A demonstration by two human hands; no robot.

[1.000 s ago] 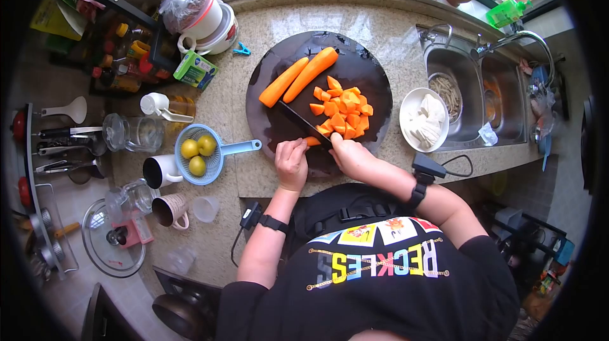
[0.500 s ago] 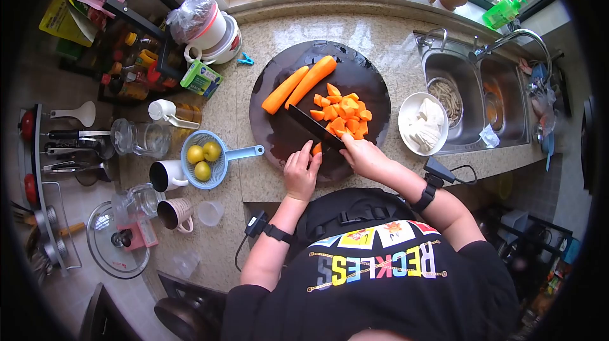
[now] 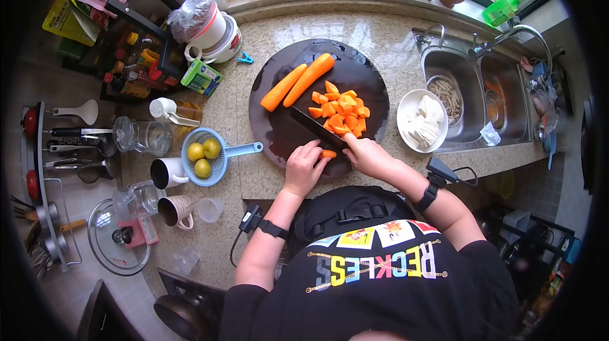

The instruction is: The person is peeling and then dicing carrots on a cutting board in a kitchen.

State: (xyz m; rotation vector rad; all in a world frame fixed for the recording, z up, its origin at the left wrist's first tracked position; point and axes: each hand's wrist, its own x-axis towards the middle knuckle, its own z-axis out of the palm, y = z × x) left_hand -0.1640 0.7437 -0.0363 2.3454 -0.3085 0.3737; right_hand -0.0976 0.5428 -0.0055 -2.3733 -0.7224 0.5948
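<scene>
The round cutting board (image 3: 273, 131) in the middle of the frame is dark and smooth, with wet, glossy patches along its top edge. Around it, the speckled tabletop (image 3: 254, 179) looks like polished stone and catches window glare. At the right, the double sink (image 3: 472, 65) is shiny metal. The colander (image 3: 222, 168) left of centre looks like smooth blue plastic; the lid (image 3: 101, 249) at the lower left is clear and glossy. Crinkled, see-through plastic film (image 3: 188, 14) sits at the upper left.
</scene>
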